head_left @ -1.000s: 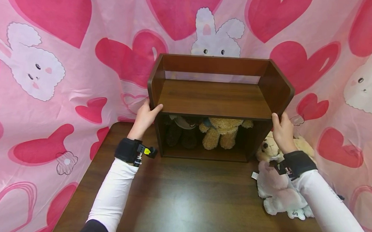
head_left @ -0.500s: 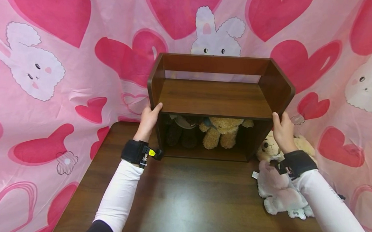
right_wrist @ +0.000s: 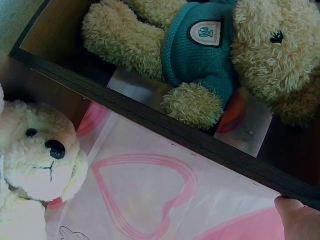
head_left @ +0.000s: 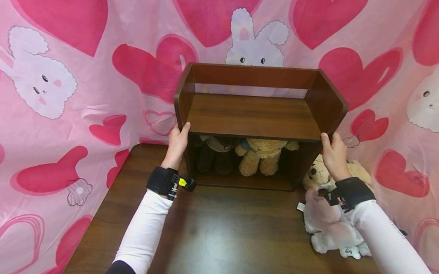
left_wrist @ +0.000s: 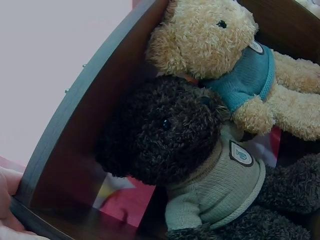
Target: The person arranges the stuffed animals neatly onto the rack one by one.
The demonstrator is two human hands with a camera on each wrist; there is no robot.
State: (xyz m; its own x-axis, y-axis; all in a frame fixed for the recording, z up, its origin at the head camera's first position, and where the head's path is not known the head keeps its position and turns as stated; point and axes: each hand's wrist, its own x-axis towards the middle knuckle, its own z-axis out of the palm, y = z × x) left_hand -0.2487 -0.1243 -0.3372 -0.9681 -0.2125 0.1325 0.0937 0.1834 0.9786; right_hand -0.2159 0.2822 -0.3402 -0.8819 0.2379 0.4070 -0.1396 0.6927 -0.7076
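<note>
Gripping brown wooden shelf unit (head_left: 255, 116): left hand (head_left: 177, 145), right hand (head_left: 335, 156). Brown wood-grain table (head_left: 214, 236) beneath (pink heart-printed fabric (head_left: 136, 16) behind).

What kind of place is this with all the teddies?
Maybe a child's play corner: pink heart-and-bunny cloth hangs behind, two teddy bears are in the brown shelf, and more soft toys lie beside it.

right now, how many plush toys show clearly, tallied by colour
Dark brown curly plush bear, inside the brown wooden shelf unit: 1
Light tan curly plush bear, also inside: 1
Fluffy cream plush toy, beside the unit: 1
Pinkish-grey plush toy, in front of the cream one: 1
Total: 4
</note>
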